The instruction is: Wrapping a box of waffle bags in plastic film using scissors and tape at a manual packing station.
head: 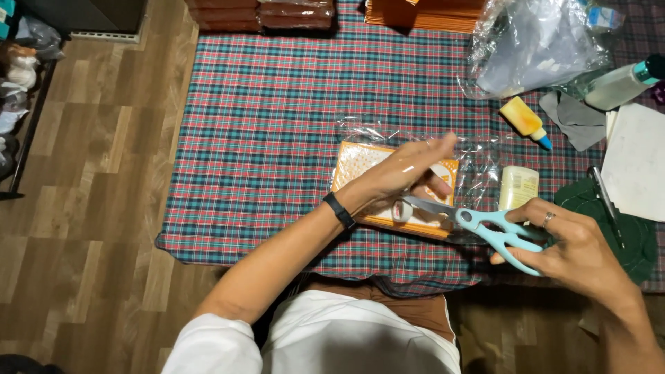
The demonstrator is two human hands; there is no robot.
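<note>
Cutting step in hand, by appearance: the right hand (578, 249), fingers clamped through the pale blue handles of the scissors (485, 225), sets the blades at the near edge of an orange packet (360, 163) in clear wrap, mid-cloth on the plaid counter (277, 104). The left hand (398, 173) presses it flat, fingers apart. The next move likely calls for a steady packet. Right: cream tube (517, 185), yellow glue bottle (524, 119). Far right: crumpled clear bag (533, 41).

On the cloth (263, 104), the packet (360, 166) lies left of the scissors (485, 225), with the glue bottle (525, 121) behind.
</note>
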